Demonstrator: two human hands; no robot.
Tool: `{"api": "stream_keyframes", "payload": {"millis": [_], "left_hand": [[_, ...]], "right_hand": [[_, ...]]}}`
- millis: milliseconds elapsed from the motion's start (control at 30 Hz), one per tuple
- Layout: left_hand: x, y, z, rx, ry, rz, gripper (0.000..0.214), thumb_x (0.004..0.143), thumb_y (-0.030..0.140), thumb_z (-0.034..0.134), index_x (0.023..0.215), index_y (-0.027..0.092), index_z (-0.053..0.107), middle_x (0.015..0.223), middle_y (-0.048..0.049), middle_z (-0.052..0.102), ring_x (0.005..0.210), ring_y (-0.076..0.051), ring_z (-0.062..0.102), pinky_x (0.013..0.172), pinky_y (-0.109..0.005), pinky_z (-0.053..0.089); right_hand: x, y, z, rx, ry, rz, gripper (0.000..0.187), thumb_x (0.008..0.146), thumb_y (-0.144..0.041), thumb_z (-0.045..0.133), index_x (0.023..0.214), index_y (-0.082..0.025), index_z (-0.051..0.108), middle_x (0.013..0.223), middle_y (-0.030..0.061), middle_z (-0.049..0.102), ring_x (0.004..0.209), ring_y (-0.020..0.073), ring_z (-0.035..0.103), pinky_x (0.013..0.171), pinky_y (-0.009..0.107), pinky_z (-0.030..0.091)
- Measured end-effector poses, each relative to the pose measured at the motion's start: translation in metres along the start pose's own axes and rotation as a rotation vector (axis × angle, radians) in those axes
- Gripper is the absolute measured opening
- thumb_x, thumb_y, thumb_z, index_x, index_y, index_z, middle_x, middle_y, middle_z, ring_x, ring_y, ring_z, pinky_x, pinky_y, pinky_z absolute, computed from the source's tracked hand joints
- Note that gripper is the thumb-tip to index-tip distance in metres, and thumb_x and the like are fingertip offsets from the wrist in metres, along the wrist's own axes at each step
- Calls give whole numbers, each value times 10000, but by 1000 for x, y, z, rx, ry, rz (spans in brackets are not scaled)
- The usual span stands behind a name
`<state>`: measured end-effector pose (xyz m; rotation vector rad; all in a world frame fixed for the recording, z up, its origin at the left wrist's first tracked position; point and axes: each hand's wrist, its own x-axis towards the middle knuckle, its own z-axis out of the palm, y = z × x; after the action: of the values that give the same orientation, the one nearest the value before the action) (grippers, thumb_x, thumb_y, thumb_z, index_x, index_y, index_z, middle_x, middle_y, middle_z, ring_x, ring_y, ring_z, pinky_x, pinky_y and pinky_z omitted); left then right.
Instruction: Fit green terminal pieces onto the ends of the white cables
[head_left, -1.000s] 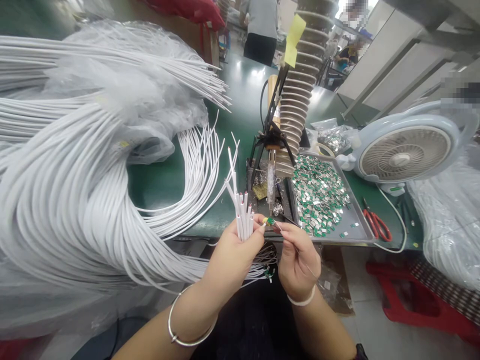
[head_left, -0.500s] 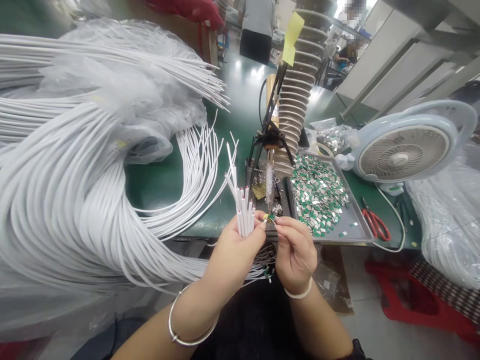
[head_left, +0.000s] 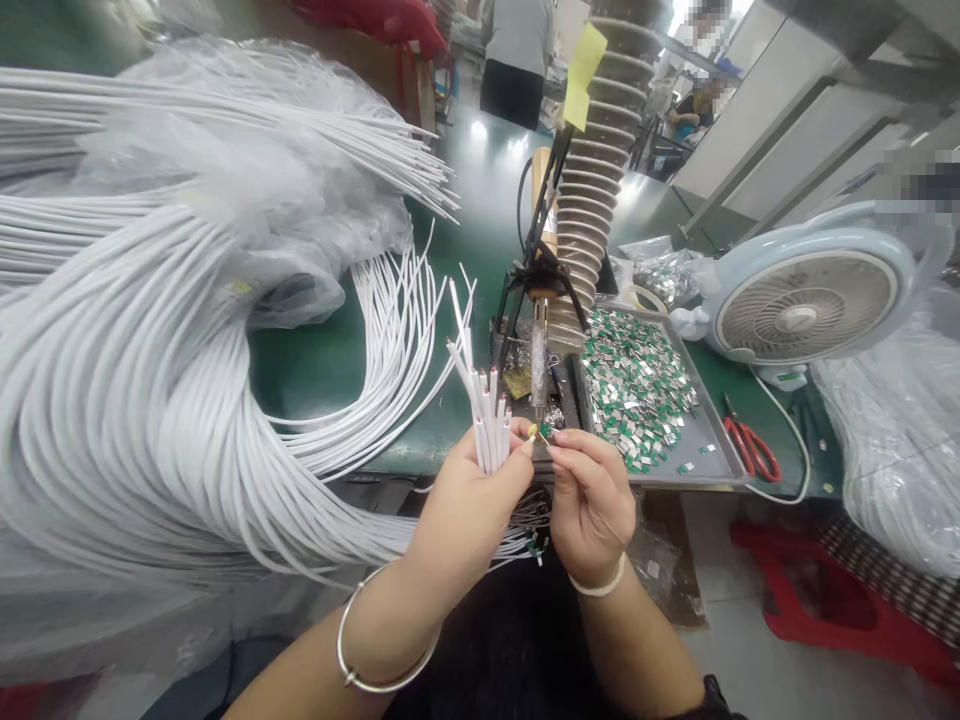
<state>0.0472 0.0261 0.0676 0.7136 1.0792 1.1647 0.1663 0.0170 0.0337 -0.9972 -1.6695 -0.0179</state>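
Note:
My left hand (head_left: 469,505) grips a bundle of white sheathed cables (head_left: 486,430), their cut ends pointing up with pink-tipped cores. My right hand (head_left: 591,505) pinches a tiny green-and-metal clip (head_left: 545,430) between thumb and finger, right beside the cable ends. Just beyond the clip, a soldering iron tip (head_left: 538,385) points down from its stand, close to my fingers but apart from them. The cables trail from my left hand into a huge white coil (head_left: 142,400) on my left.
A metal tray (head_left: 709,450) heaped with several green-and-silver clips lies right of the iron. Behind it stand a small fan (head_left: 799,305) and a ribbed column (head_left: 589,180). Red-handled scissors (head_left: 752,448) lie on the green bench (head_left: 322,380). Finished leads hang below my hands. A co-worker stands far back.
My hands have shifted slightly, bringing the clip closer to the cable ends and the iron tip. The cable bundle has stayed in my left hand.

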Motion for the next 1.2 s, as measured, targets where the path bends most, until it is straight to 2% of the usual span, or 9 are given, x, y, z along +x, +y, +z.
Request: {"api": "stream_keyframes", "payload": {"millis": [367,600,800,1000,1200], "left_hand": [[0,0,0,14,-4,22,144,719,238,627,837,155,623,630,39,545,487,-73,435,511,-208,366],[0,-1,0,-11,-38,4,92,746,207,584,831,174,593,703,59,541,499,-45,401,569,-193,373],[1,-6,-2,25,-35,19,79,734,211,591,804,173,588,735,30,574,623,-90,509,629,-214,404],[2,-5,-5,91,-44,47,98,733,248,607,679,174,573,832,-8,616,823,-150,579,786,-256,427],[3,-9,-16,222,-98,66,94,755,271,612,734,181,624,844,-7,634,846,-158,580,823,-264,421]], "right_hand": [[2,0,1,-4,13,-28,317,818,-51,545,1075,-224,611,992,67,622,925,178,622,773,357,565],[-1,0,-1,25,-12,-8,312,814,-37,536,1065,-207,610,995,71,620,939,175,613,796,356,553],[-4,1,-1,41,-20,24,316,819,-40,517,1066,-218,602,971,63,627,919,179,612,781,366,544],[-3,-1,-4,66,-60,105,356,845,-7,423,1106,-207,559,876,51,622,840,157,597,749,349,522],[2,-3,-2,12,-171,180,179,837,-60,482,930,-193,557,792,32,573,764,147,560,655,301,506]]}}
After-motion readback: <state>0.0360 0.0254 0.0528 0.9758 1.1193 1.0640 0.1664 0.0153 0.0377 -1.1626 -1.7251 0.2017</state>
